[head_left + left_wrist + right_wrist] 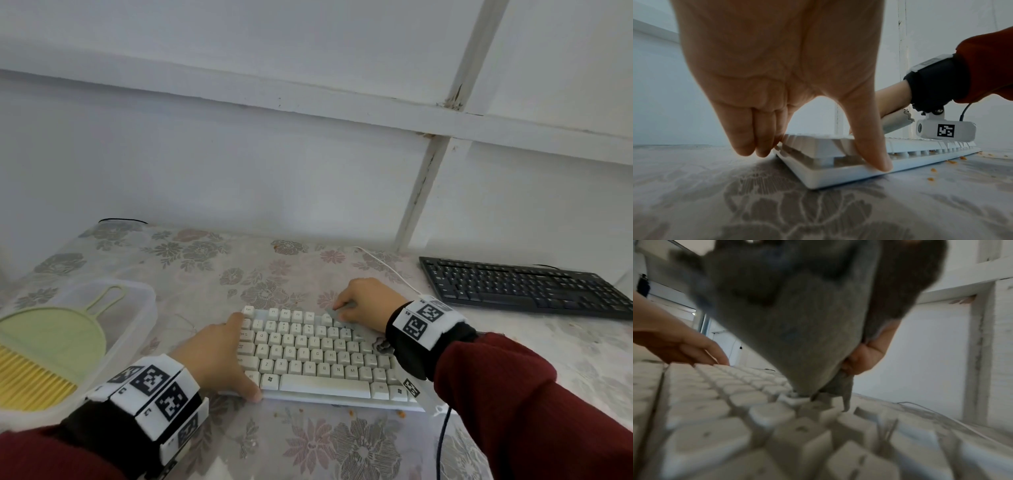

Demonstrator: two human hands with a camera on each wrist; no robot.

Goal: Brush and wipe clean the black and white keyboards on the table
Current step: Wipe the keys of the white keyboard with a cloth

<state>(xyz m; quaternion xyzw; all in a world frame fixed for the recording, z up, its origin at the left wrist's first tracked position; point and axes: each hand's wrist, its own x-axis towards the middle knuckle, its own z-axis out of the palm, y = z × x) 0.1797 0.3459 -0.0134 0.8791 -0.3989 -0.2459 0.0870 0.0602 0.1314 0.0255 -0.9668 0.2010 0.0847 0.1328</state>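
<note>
The white keyboard (318,356) lies at the table's middle. My left hand (219,356) grips its left end, thumb (871,146) on the near edge and fingers (756,138) against the far side. My right hand (363,301) holds a grey cloth (797,331) and presses it onto the upper right keys (337,313). In the right wrist view the cloth hides most of that hand, its tip touching the keys (801,395). The black keyboard (524,287) sits at the far right, untouched.
A clear plastic tub (137,329) at the left holds a green dustpan (58,335) and a yellow brush (30,380). Orange crumbs (349,413) lie on the flowered tablecloth in front of the white keyboard. Its white cable (387,267) runs back toward the wall.
</note>
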